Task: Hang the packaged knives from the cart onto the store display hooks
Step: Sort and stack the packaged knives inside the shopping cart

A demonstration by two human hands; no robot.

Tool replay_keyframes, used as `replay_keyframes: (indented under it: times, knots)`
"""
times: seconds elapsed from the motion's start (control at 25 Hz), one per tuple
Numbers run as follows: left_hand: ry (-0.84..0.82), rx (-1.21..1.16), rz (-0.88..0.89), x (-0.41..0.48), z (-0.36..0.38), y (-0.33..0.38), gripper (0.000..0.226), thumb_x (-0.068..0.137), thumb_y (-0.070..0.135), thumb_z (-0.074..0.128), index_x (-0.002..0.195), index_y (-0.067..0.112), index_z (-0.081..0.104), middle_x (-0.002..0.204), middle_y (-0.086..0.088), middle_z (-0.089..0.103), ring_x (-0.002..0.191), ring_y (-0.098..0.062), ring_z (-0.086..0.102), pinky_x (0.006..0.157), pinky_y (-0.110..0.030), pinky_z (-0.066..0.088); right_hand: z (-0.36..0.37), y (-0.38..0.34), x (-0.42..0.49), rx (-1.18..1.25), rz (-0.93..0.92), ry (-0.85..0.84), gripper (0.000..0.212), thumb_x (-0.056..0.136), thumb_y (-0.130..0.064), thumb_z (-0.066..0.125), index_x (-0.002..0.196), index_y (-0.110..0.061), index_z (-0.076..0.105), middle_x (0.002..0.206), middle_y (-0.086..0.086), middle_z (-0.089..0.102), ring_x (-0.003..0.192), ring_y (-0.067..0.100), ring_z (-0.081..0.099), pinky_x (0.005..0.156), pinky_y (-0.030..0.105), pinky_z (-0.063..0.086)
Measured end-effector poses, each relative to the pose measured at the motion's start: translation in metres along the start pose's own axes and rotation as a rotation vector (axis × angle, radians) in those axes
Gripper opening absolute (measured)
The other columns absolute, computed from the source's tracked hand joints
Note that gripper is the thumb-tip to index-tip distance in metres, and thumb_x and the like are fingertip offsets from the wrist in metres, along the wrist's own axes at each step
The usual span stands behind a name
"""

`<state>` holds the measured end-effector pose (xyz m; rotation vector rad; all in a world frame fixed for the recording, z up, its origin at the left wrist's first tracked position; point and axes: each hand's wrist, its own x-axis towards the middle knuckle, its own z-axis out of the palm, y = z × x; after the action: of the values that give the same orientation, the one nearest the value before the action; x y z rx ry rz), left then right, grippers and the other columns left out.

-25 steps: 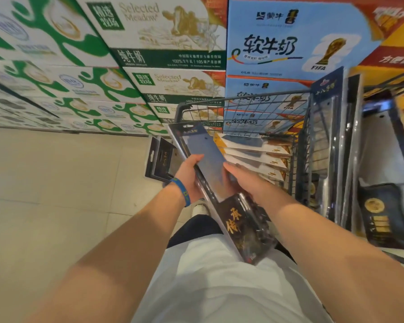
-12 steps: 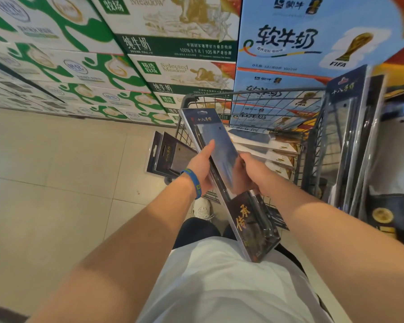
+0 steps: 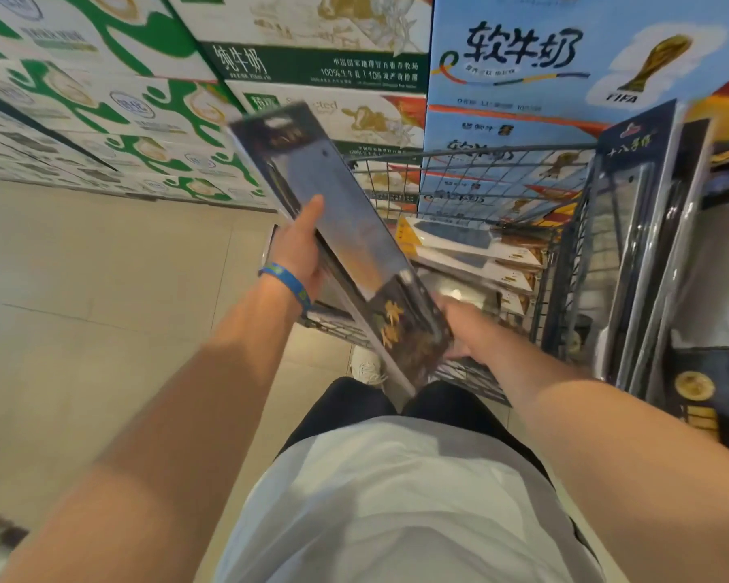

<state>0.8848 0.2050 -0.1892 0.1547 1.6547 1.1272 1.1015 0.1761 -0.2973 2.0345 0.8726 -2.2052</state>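
Currently our left hand (image 3: 299, 254) grasps flat, glossy, rectangular packaged knife (image 3: 346, 212) above wire cart (image 3: 480, 153); our right hand (image 3: 472, 334), grip unclear to us, has shifted to lower end.

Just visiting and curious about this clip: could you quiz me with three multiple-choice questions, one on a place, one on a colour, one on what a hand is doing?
1. Where do the yellow-edged knife packs lie? A on the floor; B in the wire cart; C on a shelf.
2. What colour is the wristband? A red; B white; C blue.
3. What is the left hand doing? A gripping the packaged knife; B hanging idle; C pushing the cart.
Answers: B, they are stacked inside its mesh walls; C, a blue band circles the left wrist; A, its thumb lies across the pack's front.
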Motion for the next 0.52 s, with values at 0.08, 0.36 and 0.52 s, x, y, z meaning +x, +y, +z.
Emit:
replay_keyframes:
  times: [0.08, 0.36, 0.52]
  knots:
    - [-0.011, -0.148, 0.055, 0.007, -0.01, 0.014, 0.025, 0.1, 0.029, 0.059, 0.104, 0.007, 0.068, 0.1, -0.013, 0.074, 0.09, -0.03, 0.072, 0.09, -0.048, 0.057, -0.003, 0.006, 0.001, 0.11, 0.037, 0.02, 0.058, 0.095, -0.071, 0.044, 0.116, -0.022, 0.066, 0.11, 0.005, 0.072, 0.097, 0.026, 0.069, 0.077, 0.04, 0.057]
    - [-0.018, 0.215, 0.146, 0.004, -0.029, -0.015, 0.012, 0.086, 0.017, 0.072, 0.097, 0.016, 0.069, 0.101, -0.009, 0.072, 0.1, -0.032, 0.071, 0.092, -0.057, 0.055, 0.006, 0.002, 0.005, 0.32, 0.065, 0.071, 0.072, 0.095, -0.07, 0.044, 0.151, -0.025, 0.042, 0.142, 0.01, 0.054, 0.105, 0.028, 0.064, 0.076, 0.044, 0.057]
    - [-0.189, 0.654, 0.167, -0.011, -0.038, -0.054, 0.019, 0.095, 0.051, 0.056, 0.088, 0.04, 0.069, 0.085, 0.018, 0.074, 0.081, 0.006, 0.068, 0.083, -0.026, 0.057, 0.051, -0.018, -0.001, 0.263, -0.019, -0.102, 0.079, 0.086, -0.081, 0.044, 0.153, -0.04, 0.033, 0.16, 0.003, 0.036, 0.129, 0.031, 0.052, 0.098, 0.056, 0.05]
